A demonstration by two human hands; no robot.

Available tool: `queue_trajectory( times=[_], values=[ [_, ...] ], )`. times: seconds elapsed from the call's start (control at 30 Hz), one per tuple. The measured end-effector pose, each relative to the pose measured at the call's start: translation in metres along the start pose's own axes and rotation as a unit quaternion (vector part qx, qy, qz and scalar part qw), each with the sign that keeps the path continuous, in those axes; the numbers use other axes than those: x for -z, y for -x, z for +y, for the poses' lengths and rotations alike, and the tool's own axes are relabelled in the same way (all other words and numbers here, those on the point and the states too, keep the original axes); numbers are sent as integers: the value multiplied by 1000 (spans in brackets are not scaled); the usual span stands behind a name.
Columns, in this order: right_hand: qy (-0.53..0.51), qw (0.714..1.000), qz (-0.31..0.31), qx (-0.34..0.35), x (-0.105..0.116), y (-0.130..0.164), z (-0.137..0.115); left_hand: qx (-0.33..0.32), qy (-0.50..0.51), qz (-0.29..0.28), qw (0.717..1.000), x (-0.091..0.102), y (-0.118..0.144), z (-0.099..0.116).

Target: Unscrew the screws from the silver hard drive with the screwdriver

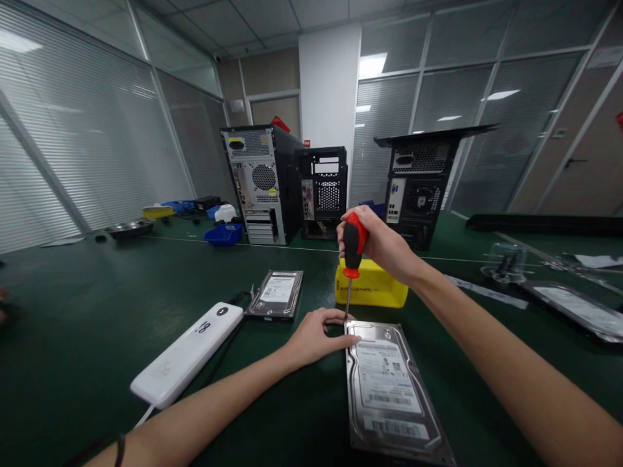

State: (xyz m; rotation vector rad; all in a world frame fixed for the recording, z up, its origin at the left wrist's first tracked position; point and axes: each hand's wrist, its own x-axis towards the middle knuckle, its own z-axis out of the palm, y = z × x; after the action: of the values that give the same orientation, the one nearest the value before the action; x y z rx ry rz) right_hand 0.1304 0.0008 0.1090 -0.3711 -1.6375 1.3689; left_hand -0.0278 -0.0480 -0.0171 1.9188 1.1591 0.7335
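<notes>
Red and black, the screwdriver (354, 241) stands nearly upright in our right hand (382, 241), fingers wrapped round its handle, tip at the far left corner of the hard drive (389, 383) on the bench (287, 415), which our left hand (314, 336) clasps there, presumably against slipping.

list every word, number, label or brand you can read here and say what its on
"18" or "81", direction unclear: dark marking on the white device.
Too small or blurred to read: labels on the near hard drive, the farther drive and the drive at the right.
Too small to read: dark lettering on the yellow bin.
No other text can be read.
</notes>
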Motion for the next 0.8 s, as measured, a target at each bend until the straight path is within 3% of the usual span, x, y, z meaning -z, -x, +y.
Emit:
queue_trajectory(
  times=[0.37,0.63,0.8],
  values=[
    [-1,997,71,29,10,-2,3,-1,8,1,1000,1,0,0],
    [-17,999,-46,-21,5,0,-5,-4,6,8,1000,-1,-1,-2],
    [19,1000,-9,23,3,-2,0,-4,4,3,1000,0,-1,-3]
  ],
)
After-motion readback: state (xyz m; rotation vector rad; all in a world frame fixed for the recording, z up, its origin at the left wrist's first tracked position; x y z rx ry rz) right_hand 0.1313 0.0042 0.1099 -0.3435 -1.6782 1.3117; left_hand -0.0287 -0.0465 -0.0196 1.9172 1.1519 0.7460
